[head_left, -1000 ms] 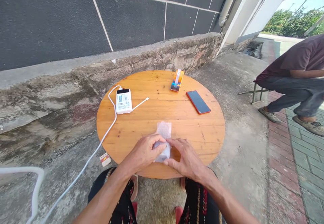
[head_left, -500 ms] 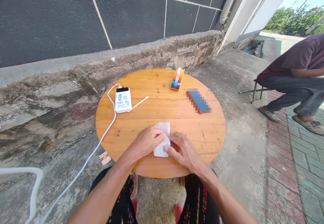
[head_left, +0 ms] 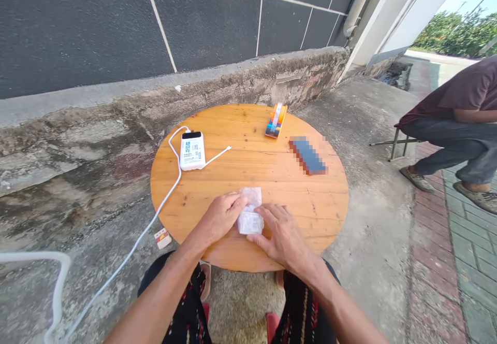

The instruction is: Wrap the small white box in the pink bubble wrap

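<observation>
On the near part of the round wooden table lies a small packet of translucent, whitish bubble wrap, its far flap stretched flat away from me. The near part looks thicker and folded over, with something pale and box-shaped inside that I cannot make out. My left hand is closed at its left edge, thumb and fingertips pressed on the wrap. At the right side, my right hand grips the packet, fingertips on its upper fold and thumb at the near right corner.
A white power bank with a cable stands at the left. An orange tape dispenser and a blurred-out phone sit toward the back right. A small box shows below the table's left edge. A seated person is at the right.
The packet's near end now sits shorter and more squared. My left thumb has shifted back toward the left edge, and my right thumb has moved down off the wrap's middle to its near corner.
</observation>
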The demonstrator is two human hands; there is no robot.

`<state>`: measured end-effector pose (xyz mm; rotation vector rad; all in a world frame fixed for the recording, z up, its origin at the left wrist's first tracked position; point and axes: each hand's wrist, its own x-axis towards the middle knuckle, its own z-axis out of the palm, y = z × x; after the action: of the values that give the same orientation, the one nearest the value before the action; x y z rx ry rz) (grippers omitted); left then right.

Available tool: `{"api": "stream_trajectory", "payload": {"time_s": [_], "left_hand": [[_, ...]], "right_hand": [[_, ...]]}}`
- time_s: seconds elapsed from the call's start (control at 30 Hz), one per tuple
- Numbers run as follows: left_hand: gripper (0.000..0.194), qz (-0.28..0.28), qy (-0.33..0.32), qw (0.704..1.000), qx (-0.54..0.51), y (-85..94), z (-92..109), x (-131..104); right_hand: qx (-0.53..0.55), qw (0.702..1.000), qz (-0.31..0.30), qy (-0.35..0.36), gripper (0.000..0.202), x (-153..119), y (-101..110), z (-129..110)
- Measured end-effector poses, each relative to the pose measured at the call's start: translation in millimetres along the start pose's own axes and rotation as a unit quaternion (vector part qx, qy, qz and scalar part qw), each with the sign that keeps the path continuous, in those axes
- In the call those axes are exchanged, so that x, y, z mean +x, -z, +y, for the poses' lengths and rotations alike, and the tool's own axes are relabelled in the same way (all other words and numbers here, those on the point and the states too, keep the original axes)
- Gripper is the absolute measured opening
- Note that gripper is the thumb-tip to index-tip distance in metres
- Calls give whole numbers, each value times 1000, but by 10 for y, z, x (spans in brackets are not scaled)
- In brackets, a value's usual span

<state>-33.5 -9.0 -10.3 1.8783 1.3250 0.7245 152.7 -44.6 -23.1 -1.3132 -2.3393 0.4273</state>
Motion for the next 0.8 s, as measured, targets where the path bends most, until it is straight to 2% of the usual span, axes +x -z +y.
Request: {"api": "stream_trajectory", "payload": {"time_s": [0.13, 0.23, 0.3, 0.47, 0.67, 0.8], "left_hand": [[28, 69, -25, 997, -36, 9, -57, -313], [31, 85, -37, 995, -23, -57, -106, -469], [32, 93, -44, 994, -25, -114, -128, -493], [26, 123, -26, 991, -53, -176, -103, -369], [25, 115, 33, 991, -57, -104, -3, -193], [25, 99, 52, 993, -47, -49, 13, -55]], "right_hand": [[-1, 1000, -19, 5, 41, 54, 73, 15], [2, 999, -32, 15, 39, 97, 112, 19], [1, 999, -39, 21, 38, 133, 138, 24], [12, 997, -75, 27, 36, 265, 204, 91], [101, 984, -149, 9, 34, 463, 291, 234], [100, 986, -132, 10, 34, 532, 300, 293]]}}
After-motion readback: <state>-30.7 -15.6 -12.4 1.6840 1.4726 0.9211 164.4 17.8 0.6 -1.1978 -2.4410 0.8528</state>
